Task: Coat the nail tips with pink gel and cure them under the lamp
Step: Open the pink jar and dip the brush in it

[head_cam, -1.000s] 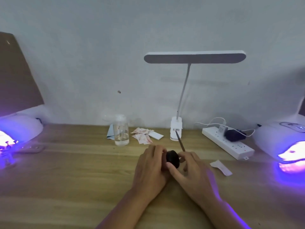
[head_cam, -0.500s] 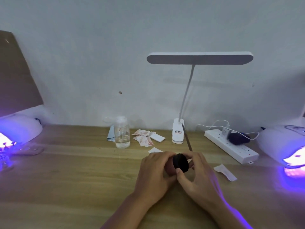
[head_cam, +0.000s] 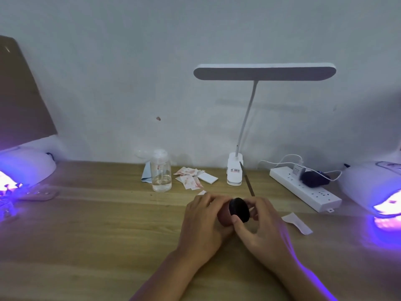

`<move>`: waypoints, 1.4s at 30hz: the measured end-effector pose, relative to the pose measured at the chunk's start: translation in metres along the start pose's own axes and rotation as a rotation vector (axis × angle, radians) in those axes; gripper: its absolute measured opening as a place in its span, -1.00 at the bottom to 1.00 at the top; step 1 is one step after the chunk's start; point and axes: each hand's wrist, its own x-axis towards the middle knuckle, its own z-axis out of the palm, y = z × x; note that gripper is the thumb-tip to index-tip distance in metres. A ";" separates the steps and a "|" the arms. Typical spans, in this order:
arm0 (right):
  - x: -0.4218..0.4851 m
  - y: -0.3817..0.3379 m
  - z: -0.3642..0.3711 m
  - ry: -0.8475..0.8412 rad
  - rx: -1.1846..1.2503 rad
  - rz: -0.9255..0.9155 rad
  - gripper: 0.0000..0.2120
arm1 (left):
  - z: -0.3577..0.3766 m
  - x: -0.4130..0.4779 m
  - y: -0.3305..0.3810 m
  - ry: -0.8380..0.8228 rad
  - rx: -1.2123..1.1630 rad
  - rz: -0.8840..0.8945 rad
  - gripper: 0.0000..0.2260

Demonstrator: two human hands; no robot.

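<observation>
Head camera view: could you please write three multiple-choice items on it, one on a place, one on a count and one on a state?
1. Where does the power strip lie, from the desk lamp? A to its left; B to its right; C on its head.
2. How many curing lamps glow purple? A one; B three; C two.
3. The black lid is: A in the right hand's grip at the jar; B lying untouched; C missing from view.
Answers: B, the strip lies right of the lamp's base; C, one glows at each edge of the view; A, thumb and fingers pinch it beside the jar that the left hand holds.
</observation>
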 end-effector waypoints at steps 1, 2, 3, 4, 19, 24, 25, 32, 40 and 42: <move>0.000 0.001 0.000 -0.006 0.002 0.000 -0.65 | 0.000 0.001 0.000 -0.023 -0.001 0.008 -0.59; 0.001 0.001 0.000 -0.013 0.008 0.003 -0.64 | 0.000 0.000 0.000 -0.036 0.011 0.020 -0.58; 0.001 0.002 0.000 -0.021 0.011 0.009 -0.63 | 0.000 0.000 0.000 -0.039 0.037 0.033 -0.57; 0.000 0.002 0.001 -0.026 0.010 0.020 -0.61 | 0.000 -0.001 0.001 -0.037 0.073 0.042 -0.55; -0.001 -0.001 -0.002 0.035 -0.046 -0.078 -0.62 | 0.007 0.000 -0.003 -0.158 -0.035 -0.019 -0.47; 0.000 0.001 -0.001 0.033 -0.029 -0.015 -0.55 | 0.005 -0.001 -0.003 -0.066 0.046 0.028 -0.60; 0.000 0.002 -0.001 0.028 -0.015 0.004 -0.55 | 0.004 -0.001 -0.002 -0.041 0.055 0.028 -0.60; 0.001 0.002 -0.002 0.039 -0.001 -0.004 -0.69 | 0.005 -0.001 -0.002 -0.068 0.021 0.025 -0.57; 0.001 0.001 -0.003 0.063 0.049 -0.018 -0.68 | 0.006 0.000 -0.005 -0.129 -0.009 0.012 -0.55; 0.001 0.001 -0.004 0.057 0.047 -0.018 -0.67 | 0.006 0.000 -0.005 -0.163 -0.021 0.010 -0.54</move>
